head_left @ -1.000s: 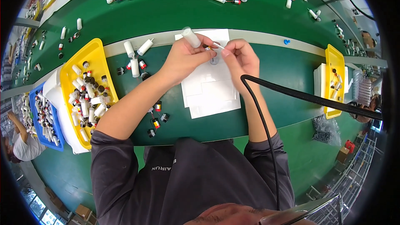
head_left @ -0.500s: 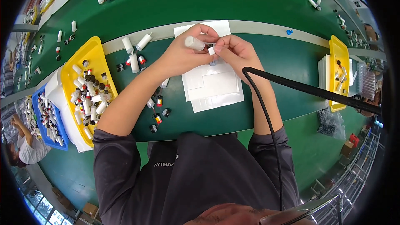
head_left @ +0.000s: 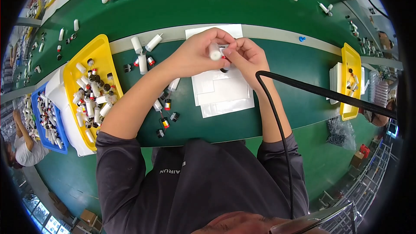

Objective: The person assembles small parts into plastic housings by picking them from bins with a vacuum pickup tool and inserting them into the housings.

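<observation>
My left hand [head_left: 197,54] is curled round a white plastic tube [head_left: 214,52], its pale round end tilted toward me. Meeting it at the fingertips, my right hand [head_left: 250,55] pinches at a small red part [head_left: 223,57] beside the tube. A black cap [head_left: 224,69] shows just below the fingers; how these parts join is hidden. Under both hands lie overlapping white sheets [head_left: 223,90] on the dark green table. Left of my left hand, white tubes [head_left: 143,64] lie with red and black wired parts. More wired red and black parts [head_left: 167,104] rest beside my left forearm.
On the left stand a yellow tray [head_left: 69,80] and a blue tray [head_left: 37,119], both full of similar parts. Another yellow tray [head_left: 346,112] is at the right. A black cable [head_left: 320,89] crosses over my right forearm. Beyond the pale rail runs a green belt [head_left: 173,6] carrying scattered parts.
The white tube has turned more upright and shifted right between my hands. A small white piece at my right fingertips no longer shows; red and black parts appear there instead.
</observation>
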Action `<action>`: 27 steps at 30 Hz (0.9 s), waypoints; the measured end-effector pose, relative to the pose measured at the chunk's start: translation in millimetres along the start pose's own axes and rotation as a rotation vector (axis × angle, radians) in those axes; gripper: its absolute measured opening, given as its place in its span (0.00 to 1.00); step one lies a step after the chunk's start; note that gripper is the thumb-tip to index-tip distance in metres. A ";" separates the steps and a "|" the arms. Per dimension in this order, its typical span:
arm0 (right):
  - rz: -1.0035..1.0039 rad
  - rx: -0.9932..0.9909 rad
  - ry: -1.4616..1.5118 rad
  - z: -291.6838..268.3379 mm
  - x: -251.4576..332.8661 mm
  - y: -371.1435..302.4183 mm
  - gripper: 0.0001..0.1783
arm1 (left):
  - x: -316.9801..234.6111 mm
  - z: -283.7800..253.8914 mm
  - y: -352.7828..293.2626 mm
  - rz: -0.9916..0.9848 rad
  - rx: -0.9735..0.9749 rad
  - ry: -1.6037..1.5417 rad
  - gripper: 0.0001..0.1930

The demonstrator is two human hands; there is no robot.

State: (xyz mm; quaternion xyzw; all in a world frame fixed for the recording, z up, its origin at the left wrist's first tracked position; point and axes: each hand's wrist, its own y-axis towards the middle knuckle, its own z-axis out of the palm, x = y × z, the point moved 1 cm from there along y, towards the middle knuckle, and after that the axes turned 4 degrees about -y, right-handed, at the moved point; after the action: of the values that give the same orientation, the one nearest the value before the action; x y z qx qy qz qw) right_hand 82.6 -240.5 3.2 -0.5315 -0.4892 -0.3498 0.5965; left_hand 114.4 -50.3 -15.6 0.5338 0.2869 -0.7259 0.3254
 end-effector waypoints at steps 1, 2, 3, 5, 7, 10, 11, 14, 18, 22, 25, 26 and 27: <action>-0.003 -0.016 0.009 -0.4 -0.5 1.0 0.03 | -0.6 -1.1 -0.6 0.027 0.042 0.005 0.21; -0.004 -0.021 0.009 -3.0 -0.6 2.0 0.03 | -2.0 -1.7 -0.8 0.054 0.087 0.009 0.21; -0.020 0.002 0.029 -6.8 -1.5 3.4 0.03 | -2.4 -2.3 -0.2 0.055 0.093 0.009 0.21; -0.039 0.024 0.052 -11.3 -1.6 3.0 0.03 | -1.1 -3.1 1.1 0.000 0.107 -0.140 0.22; -0.048 0.064 0.043 -13.1 -0.6 2.6 0.02 | 1.6 -1.6 0.8 0.003 0.102 -0.207 0.21; -0.089 0.099 0.052 -14.3 4.0 0.3 0.03 | 4.2 1.7 1.2 0.060 0.086 -0.224 0.20; -0.091 0.096 0.053 -15.2 3.7 -0.3 0.03 | 4.4 2.3 1.8 0.114 0.069 -0.174 0.19; -0.117 0.079 -0.095 -16.4 3.9 -2.5 0.04 | 5.1 3.0 3.8 0.113 0.076 -0.188 0.17; -0.265 -0.016 -0.242 -13.3 -0.4 -4.0 0.07 | 5.4 3.8 5.2 0.140 0.051 -0.158 0.19; -0.260 -0.179 -0.208 -2.1 5.0 -6.6 0.10 | 7.2 7.3 4.7 0.242 0.030 -0.098 0.20; -0.269 -0.229 -0.228 -3.0 2.4 -6.3 0.12 | 5.2 8.2 4.8 0.230 0.044 -0.131 0.20; -0.271 -0.231 -0.227 -3.4 1.8 -6.3 0.12 | 3.9 8.3 4.4 0.192 0.055 -0.192 0.20; -0.283 -0.236 -0.202 -3.7 1.4 -6.8 0.12 | 2.5 9.4 4.2 0.193 0.057 -0.190 0.20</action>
State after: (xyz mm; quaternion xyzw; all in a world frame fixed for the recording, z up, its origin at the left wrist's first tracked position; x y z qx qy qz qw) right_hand 77.4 -245.4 6.7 -0.5560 -0.5721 -0.4299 0.4228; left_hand 111.6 -60.5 -15.7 0.4968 0.1811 -0.7464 0.4040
